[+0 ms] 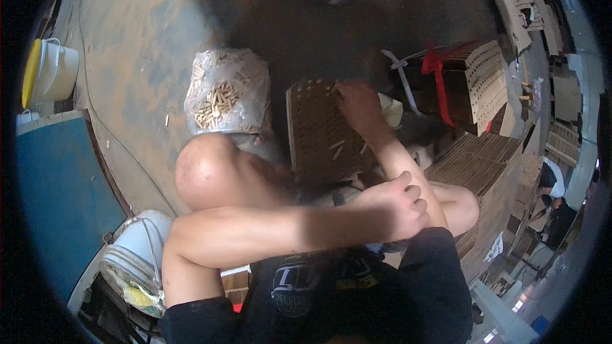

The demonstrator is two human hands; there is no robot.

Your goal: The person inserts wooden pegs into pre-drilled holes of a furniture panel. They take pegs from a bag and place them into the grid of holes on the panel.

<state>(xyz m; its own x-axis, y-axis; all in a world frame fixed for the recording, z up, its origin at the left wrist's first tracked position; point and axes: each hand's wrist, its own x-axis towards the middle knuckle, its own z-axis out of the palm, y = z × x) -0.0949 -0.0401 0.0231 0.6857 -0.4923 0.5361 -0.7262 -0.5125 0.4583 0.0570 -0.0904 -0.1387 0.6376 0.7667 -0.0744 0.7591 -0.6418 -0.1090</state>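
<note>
A brown board [322, 121] with rows of holes stands tilted in front of my knees. Pale pegs sit along its top edge, and a few loose wooden dowels [336, 151] lie on its lower face. My right hand [360, 107] is at the board's upper right corner, fingers closed and pointing down at the holes; what they pinch is hidden. Across my right forearm lies my left hand [403, 209], its fingers curled in; whether anything is inside cannot be seen. Left of the board, a clear plastic bag [255, 83] is heaped with wooden dowels [218, 103].
To the right are a stack of holed boards [488, 86] with red ribbon [437, 79] and more stacked brown boards [475, 153]. A white bucket with yellow lid [54, 70], a blue panel [67, 197] and a dirty bucket [137, 258] stand left. Another person [553, 181] is far right.
</note>
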